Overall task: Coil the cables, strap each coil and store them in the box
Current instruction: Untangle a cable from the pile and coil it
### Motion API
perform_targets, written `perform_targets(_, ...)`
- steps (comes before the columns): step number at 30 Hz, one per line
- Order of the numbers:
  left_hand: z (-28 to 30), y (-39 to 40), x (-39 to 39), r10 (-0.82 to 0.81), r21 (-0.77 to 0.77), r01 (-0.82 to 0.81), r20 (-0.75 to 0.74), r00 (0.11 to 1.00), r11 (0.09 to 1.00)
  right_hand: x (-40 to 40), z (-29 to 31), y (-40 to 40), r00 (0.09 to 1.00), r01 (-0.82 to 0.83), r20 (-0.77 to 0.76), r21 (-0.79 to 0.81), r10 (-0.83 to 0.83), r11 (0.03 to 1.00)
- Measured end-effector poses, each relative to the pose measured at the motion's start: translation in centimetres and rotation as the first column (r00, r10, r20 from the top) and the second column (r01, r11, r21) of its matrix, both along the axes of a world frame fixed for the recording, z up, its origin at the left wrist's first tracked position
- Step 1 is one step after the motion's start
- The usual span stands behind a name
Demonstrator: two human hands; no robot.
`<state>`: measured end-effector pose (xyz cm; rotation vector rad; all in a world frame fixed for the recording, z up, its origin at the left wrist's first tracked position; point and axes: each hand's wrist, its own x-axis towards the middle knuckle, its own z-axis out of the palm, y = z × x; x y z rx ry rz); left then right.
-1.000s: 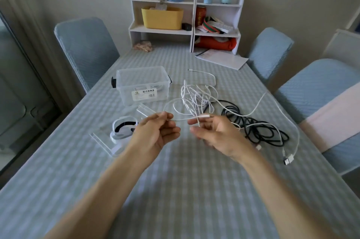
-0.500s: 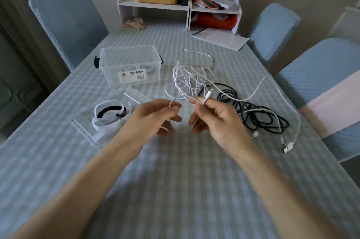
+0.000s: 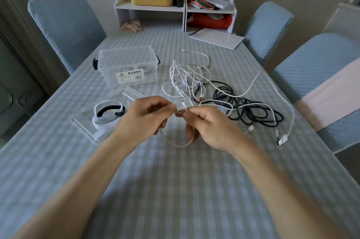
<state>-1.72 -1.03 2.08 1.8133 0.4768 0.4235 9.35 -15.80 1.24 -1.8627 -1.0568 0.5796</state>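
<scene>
My left hand [image 3: 145, 117] and my right hand [image 3: 209, 127] meet above the table's middle, both pinching a thin white cable [image 3: 176, 144]. One loop of it hangs below my fingers. The rest of this cable runs back into a loose white tangle [image 3: 186, 80]. A black cable [image 3: 251, 111] lies in a heap to the right, crossed by another white cable [image 3: 253, 84] with plugs near the right edge. The clear plastic box [image 3: 127, 65] stands open at the back left. Its lid [image 3: 86, 127] lies nearer me and carries white and black straps [image 3: 107, 112].
A checked cloth covers the table [image 3: 175, 190]. Blue chairs [image 3: 64, 24] stand at the left and right sides. At the far end are a white shelf unit [image 3: 185, 8] with a yellow basket, and a sheet of paper [image 3: 216, 38].
My hands have drawn together and a loop of white cable now hangs beneath them. The camera has tilted down and shifted, so the table contents sit differently in view.
</scene>
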Motion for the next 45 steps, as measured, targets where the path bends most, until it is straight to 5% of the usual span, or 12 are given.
perform_targets(6, 0.1, -1.6, 0.1, -0.001, 0.077, -0.003, 0.052, 0.999, 0.997, -0.3, -0.1, -0.2, 0.985, -0.051, 0.162, -0.037, 0.057, 0.998)
perform_targets(11, 0.2, -0.8, 0.1, 0.103, -0.186, -0.069, 0.178, 0.979, 0.98, 0.1, 0.0, -0.3, 0.998, -0.017, -0.066, 0.028, 0.019, 0.999)
perform_targets(14, 0.5, -0.7, -0.1, 0.065, -0.294, -0.03, 0.11, 0.992, 0.955, 0.3, 0.0, -0.3, 1.0, 0.005, -0.016, 0.042, -0.004, 0.999)
perform_targets(17, 0.4, -0.4, -0.2, -0.001, 0.011, 0.001, 0.03, 1.0, 1.0, 0.1, 0.0, -0.4, 0.986, 0.02, 0.163, 0.04, -0.026, 0.999)
perform_targets(21, -0.3, -1.1, -0.3, -0.035, 0.503, 0.007, 0.046, 0.998, 0.864, -0.7, -0.1, -0.2, 0.976, -0.003, 0.218, 0.026, -0.003, 1.0)
perform_targets(26, -0.4, -1.2, 0.0, 0.114, 0.418, -0.21, 0.243, 0.963, 0.884, -0.4, -0.1, -0.2, 0.999, 0.025, 0.022, 0.007, -0.025, 1.0)
perform_targets(31, -0.7, -1.5, 0.1, 0.067, 0.474, -0.136, 0.159, 0.985, 0.87, -0.5, 0.2, -0.2, 0.993, 0.116, -0.026, 0.1, -0.114, 0.988)
perform_targets(33, -0.8, -0.9, -0.1, 0.014, 0.635, -0.089, 0.123, 0.992, 0.767, -0.3, 0.2, 0.0, 0.988, 0.156, -0.001, 0.132, -0.157, 0.979)
perform_targets(36, -1.2, -0.6, -0.4, -0.003, 0.874, -0.024, 0.029, 1.0, 0.485, 0.0, 0.4, -0.2, 0.986, 0.14, 0.079, 0.104, -0.148, 0.985)
perform_targets(39, -1.7, -0.7, -0.5, -0.013, 0.925, 0.038, -0.035, 0.999, 0.378, -0.2, 0.4, -0.4, 0.984, 0.05, 0.173, 0.016, -0.051, 0.999)
perform_targets(41, -1.6, -0.8, -0.4, 0.001, 0.907, 0.019, -0.022, 1.0, 0.42, -0.2, 0.4, -0.5, 0.983, 0.038, 0.177, 0.04, -0.044, 0.998)
perform_targets(45, -0.9, -0.6, -0.3, 0.091, 0.727, -0.077, 0.021, 0.996, 0.682, -0.1, 0.3, -0.4, 0.979, 0.064, 0.186, 0.085, -0.079, 0.994)
